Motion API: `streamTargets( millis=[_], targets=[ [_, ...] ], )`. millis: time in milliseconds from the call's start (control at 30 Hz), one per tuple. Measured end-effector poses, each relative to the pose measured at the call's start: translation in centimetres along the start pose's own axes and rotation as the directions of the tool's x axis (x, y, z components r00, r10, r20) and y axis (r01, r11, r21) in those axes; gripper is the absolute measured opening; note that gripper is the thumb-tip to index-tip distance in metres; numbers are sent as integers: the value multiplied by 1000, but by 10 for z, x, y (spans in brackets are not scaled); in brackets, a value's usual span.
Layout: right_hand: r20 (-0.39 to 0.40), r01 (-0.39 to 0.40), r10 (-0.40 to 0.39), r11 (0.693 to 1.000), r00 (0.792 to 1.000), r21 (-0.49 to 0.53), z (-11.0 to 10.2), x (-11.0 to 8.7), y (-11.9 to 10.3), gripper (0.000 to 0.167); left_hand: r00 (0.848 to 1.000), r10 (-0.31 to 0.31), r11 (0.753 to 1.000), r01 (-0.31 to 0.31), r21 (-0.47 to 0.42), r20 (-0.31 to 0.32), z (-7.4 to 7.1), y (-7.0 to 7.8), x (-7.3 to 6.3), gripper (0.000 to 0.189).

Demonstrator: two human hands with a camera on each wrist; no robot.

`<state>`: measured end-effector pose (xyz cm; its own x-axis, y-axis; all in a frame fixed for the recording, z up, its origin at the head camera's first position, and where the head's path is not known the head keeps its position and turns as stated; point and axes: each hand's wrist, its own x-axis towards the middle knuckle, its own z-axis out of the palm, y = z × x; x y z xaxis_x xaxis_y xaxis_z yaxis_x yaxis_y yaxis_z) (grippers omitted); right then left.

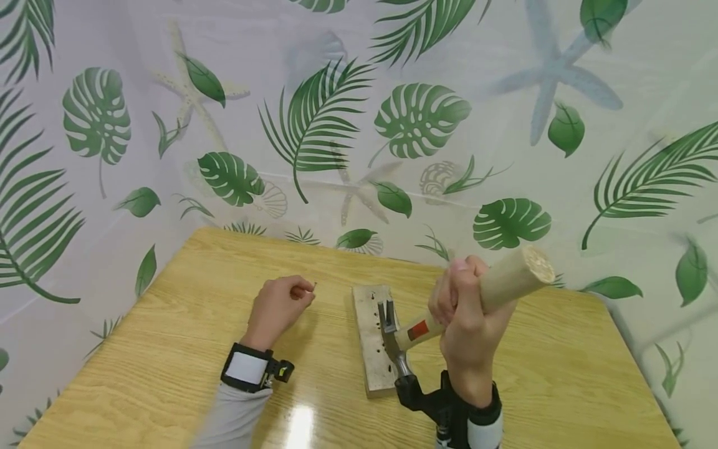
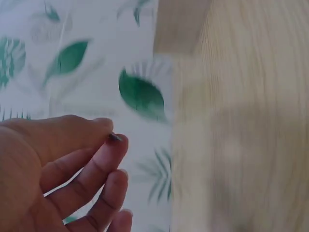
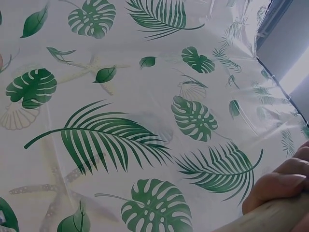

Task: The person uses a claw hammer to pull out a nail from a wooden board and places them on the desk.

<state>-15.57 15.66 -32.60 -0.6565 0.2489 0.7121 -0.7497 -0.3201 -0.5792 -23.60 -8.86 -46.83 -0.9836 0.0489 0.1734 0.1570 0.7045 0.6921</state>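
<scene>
Between thumb and index fingertip, my left hand (image 1: 280,310) pinches a small dark nail (image 2: 115,137), held above the table left of the block. My right hand (image 1: 471,318) grips a claw hammer (image 1: 513,277) by its pale wooden handle, which tilts up to the right. The hammer's metal head (image 1: 391,340) appears in front of the wooden block (image 1: 367,349) and hides part of it. Several dark spots, nails or holes, run along the block's top, and one small nail (image 1: 373,295) stands near its far end. The right wrist view shows only part of the handle (image 3: 270,215) and fingers.
The block lies on a wood-grain table (image 1: 185,337). Behind the table and at its sides hangs a white sheet (image 1: 348,56) printed with green leaves and starfish. Each wrist wears a strapped camera mount, the left one (image 1: 249,368) with a white plate.
</scene>
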Motion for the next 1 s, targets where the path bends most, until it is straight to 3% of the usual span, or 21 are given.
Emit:
streamTargets(
  millis=[167,300,500,1000],
  targets=[
    [-17,-27,26,999,1000,-31,-1,0,0,40,986,-161,981,155,118,38,-35,-34,0,17],
    [-27,-49,48,998,998,-37,-2,0,1,40,963,-255,952,234,199,85,-50,-50,-5,17],
    [-22,-66,66,997,998,-26,-2,-1,3,40,937,-334,922,302,244,101,-49,-57,-8,12],
    [-14,-87,87,994,996,-63,-2,-1,4,41,918,-396,876,370,310,24,-37,-54,-6,44]
  ],
)
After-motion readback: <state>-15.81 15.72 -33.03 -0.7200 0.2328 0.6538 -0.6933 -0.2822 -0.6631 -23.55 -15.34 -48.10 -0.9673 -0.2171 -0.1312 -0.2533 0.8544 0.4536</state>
